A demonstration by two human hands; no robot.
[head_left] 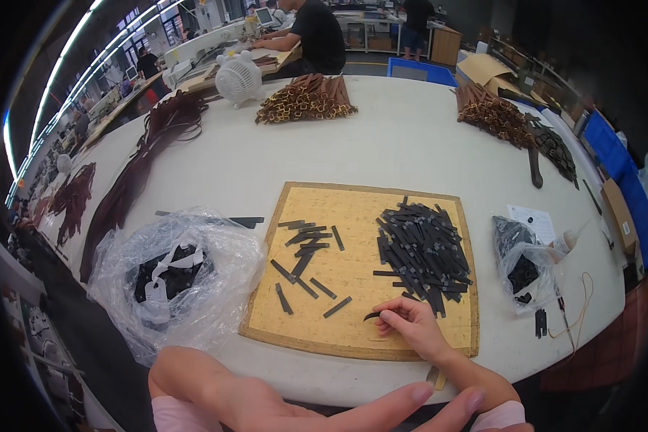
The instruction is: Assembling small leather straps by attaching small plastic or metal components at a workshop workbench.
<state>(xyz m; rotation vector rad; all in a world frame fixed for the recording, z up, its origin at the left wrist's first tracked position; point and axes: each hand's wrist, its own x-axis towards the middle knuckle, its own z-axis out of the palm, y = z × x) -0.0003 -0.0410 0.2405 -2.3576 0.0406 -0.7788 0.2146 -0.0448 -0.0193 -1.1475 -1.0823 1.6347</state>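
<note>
RH (pixel 410 324) pinching blk strip (pixel 372 315) | LH (pixel 288 416) fingers apart | big clr bag (pixel 227 266), sml clr bag (pixel 543 291): blk pcs (pixel 523 274) in both

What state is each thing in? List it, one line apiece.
Yellow board: flat
Held strip: curved
Right hand: pinching that strip
Left hand: fingers extended
Left-side black strips: scattered
Right-side black strips: heaped
Large clear bag: crumpled, dark contents inside
Small clear bag: black pieces inside
White fan: on or off unclear
Brown straps right of fan: heaped
</note>
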